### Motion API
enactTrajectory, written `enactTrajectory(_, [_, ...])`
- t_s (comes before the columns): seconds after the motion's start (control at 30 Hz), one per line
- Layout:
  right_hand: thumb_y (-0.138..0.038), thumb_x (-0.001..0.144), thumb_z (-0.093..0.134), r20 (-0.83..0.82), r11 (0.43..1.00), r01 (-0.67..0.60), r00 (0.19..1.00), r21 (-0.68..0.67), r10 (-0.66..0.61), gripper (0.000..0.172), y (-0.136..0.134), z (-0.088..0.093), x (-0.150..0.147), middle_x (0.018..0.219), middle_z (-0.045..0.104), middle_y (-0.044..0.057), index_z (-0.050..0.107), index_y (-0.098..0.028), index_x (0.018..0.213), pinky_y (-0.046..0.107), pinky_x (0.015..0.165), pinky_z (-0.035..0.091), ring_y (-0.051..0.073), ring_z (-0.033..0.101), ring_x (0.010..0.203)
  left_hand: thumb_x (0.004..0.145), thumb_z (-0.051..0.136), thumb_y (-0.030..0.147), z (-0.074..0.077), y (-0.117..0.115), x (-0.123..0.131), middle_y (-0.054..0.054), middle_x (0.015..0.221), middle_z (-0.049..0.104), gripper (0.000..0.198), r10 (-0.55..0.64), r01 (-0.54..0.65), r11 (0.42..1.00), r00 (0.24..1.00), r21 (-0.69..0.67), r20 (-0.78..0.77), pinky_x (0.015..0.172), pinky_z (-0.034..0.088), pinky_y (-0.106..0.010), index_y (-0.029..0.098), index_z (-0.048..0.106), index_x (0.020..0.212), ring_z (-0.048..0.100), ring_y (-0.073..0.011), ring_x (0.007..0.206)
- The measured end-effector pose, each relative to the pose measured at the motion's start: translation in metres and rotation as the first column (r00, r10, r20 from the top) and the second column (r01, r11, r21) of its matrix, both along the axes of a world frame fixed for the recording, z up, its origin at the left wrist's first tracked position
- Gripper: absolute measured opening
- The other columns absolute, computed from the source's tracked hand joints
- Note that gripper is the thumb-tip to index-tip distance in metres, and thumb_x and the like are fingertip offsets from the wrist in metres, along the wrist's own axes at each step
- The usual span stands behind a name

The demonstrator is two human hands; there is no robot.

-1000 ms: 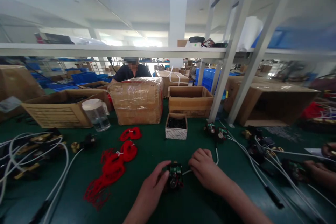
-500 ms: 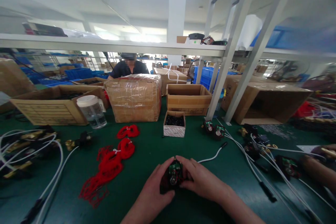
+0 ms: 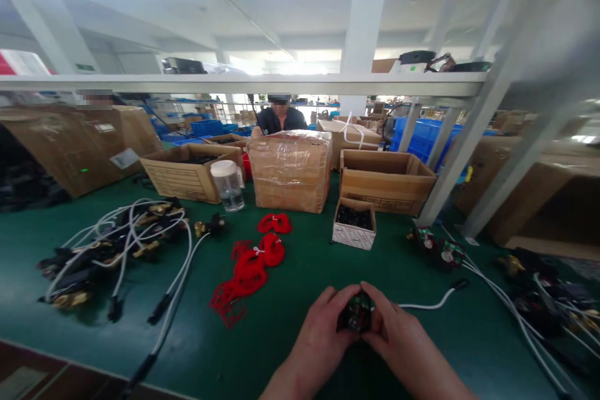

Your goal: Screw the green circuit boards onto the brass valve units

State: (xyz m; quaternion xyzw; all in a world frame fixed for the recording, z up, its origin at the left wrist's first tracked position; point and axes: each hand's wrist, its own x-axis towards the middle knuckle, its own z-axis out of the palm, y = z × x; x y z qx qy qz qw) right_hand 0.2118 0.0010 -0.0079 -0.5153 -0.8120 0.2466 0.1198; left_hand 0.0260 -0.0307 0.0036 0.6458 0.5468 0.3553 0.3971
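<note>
Between my two hands is a small black housing with a green circuit board (image 3: 359, 311) showing inside it. My left hand (image 3: 323, 331) grips its left side, thumb low and fingers over the top. My right hand (image 3: 396, 328) is closed around the other side. A white cable (image 3: 429, 306) with a black end plug runs out to the right from behind my right fingers. Ahead and to the left lie bundles of red wire (image 3: 250, 272). A small white carton (image 3: 355, 228) full of black parts stands beyond my hands.
Cabled brass-and-black assemblies (image 3: 135, 237) are heaped at left, more (image 3: 539, 287) at right. Two open circuit-board units (image 3: 438, 247) lie near the shelf post (image 3: 469, 169). Behind are a plastic jug (image 3: 228, 186), a taped box (image 3: 290, 172) and an open carton (image 3: 387, 184). Someone sits across the table.
The view has swung left, so the table's things sit farther right and more of the left heap shows. Both hands still hold the circuit-board housing, with my left fingers closer around it.
</note>
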Motion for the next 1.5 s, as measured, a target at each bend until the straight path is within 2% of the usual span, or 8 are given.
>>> enactTrajectory(0.43, [-0.007, 0.071, 0.058, 0.055, 0.993, -0.09, 0.995, 0.08, 0.085, 0.071, 0.023, 0.013, -0.005, 0.091, 0.065, 0.004, 0.052, -0.023, 0.14, 0.036, 0.078, 0.046, 0.021, 0.06, 0.077, 0.073, 0.073, 0.019, 0.003, -0.001, -0.005, -0.001, 0.105, 0.061, 0.06, -0.026, 0.026, 1.0, 0.998, 0.01, -0.055, 0.087, 0.046, -0.032, 0.037, 0.061, 0.13, 0.057, -0.0207, 0.097])
enactTrajectory(0.6, [-0.016, 0.074, 0.062, -0.005, 0.992, -0.099, 0.995, 0.082, 0.099, 0.078, 0.015, 0.008, 0.009, 0.099, 0.064, 0.003, 0.04, -0.027, 0.148, 0.038, 0.081, 0.049, 0.021, 0.062, 0.081, 0.069, 0.068, 0.01, 0.001, -0.014, -0.013, -0.001, 0.119, 0.06, 0.087, -0.012, 0.012, 1.0, 0.997, -0.002, -0.078, 0.095, 0.046, -0.034, 0.043, 0.042, 0.146, 0.059, -0.0204, 0.102])
enactTrajectory(0.73, [-0.043, 0.085, 0.061, -0.153, 0.996, 0.025, 0.988, 0.088, -0.012, 0.07, 0.012, -0.003, 0.036, 0.098, 0.065, 0.003, 0.039, -0.026, 0.149, 0.037, 0.083, 0.053, 0.022, 0.065, 0.084, 0.075, 0.06, 0.011, -0.006, -0.036, -0.056, -0.003, 0.119, 0.061, 0.069, 0.28, -0.286, 0.958, 0.944, -0.006, -0.176, 0.089, 0.049, -0.032, 0.035, 0.053, 0.138, 0.061, -0.019, 0.095])
enactTrajectory(0.8, [-0.052, 0.085, 0.06, -0.217, 0.988, 0.11, 0.972, 0.105, -0.085, 0.068, 0.012, -0.006, 0.046, 0.096, 0.067, 0.004, 0.044, -0.024, 0.145, 0.036, 0.08, 0.055, 0.023, 0.067, 0.083, 0.084, 0.055, 0.019, -0.008, -0.047, -0.088, -0.006, 0.11, 0.062, 0.033, 0.472, -0.48, 0.876, 0.834, 0.048, -0.285, 0.088, 0.048, -0.033, 0.025, 0.069, 0.112, 0.061, -0.0215, 0.096])
enactTrajectory(0.9, [-0.055, 0.082, 0.058, -0.281, 0.973, 0.209, 0.944, 0.101, -0.174, 0.061, 0.011, -0.004, 0.05, 0.089, 0.07, 0.004, 0.054, -0.023, 0.135, 0.034, 0.072, 0.057, 0.024, 0.069, 0.079, 0.088, 0.052, 0.023, -0.006, -0.059, -0.134, -0.006, 0.102, 0.062, 0.018, 0.593, -0.641, 0.764, 0.657, 0.07, -0.465, 0.082, 0.048, -0.032, 0.022, 0.069, 0.094, 0.063, -0.0225, 0.093])
enactTrajectory(1.07, [-0.053, 0.08, 0.057, -0.337, 0.95, 0.303, 0.905, 0.08, -0.261, 0.055, 0.008, 0.0, 0.045, 0.087, 0.073, 0.005, 0.059, -0.024, 0.127, 0.033, 0.069, 0.059, 0.024, 0.071, 0.077, 0.087, 0.055, 0.02, -0.002, -0.064, -0.163, -0.006, 0.094, 0.062, 0.013, 0.468, -0.613, 0.79, 0.61, -0.007, -0.64, 0.079, 0.044, -0.029, 0.02, 0.068, 0.086, 0.063, -0.0226, 0.092])
enactTrajectory(1.37, [-0.052, 0.079, 0.058, -0.375, 0.943, 0.31, 0.894, 0.119, -0.246, 0.048, 0.005, -0.002, 0.047, 0.082, 0.073, 0.004, 0.064, -0.025, 0.12, 0.031, 0.064, 0.058, 0.023, 0.07, 0.072, 0.091, 0.046, 0.021, -0.004, -0.057, -0.166, -0.009, 0.094, 0.064, 0.022, 0.42, -0.584, 0.809, 0.655, -0.068, -0.628, 0.081, 0.043, -0.031, 0.018, 0.066, 0.082, 0.063, -0.0231, 0.089])
enactTrajectory(1.5, [-0.052, 0.08, 0.058, -0.37, 0.945, 0.312, 0.893, 0.104, -0.254, 0.049, 0.005, -0.009, 0.05, 0.083, 0.073, 0.004, 0.063, -0.025, 0.122, 0.031, 0.064, 0.058, 0.023, 0.071, 0.073, 0.091, 0.042, 0.03, 0.011, -0.057, -0.164, -0.008, 0.09, 0.067, 0.026, 0.422, -0.557, 0.827, 0.705, -0.077, -0.57, 0.078, 0.045, -0.03, 0.02, 0.063, 0.081, 0.064, -0.0224, 0.086])
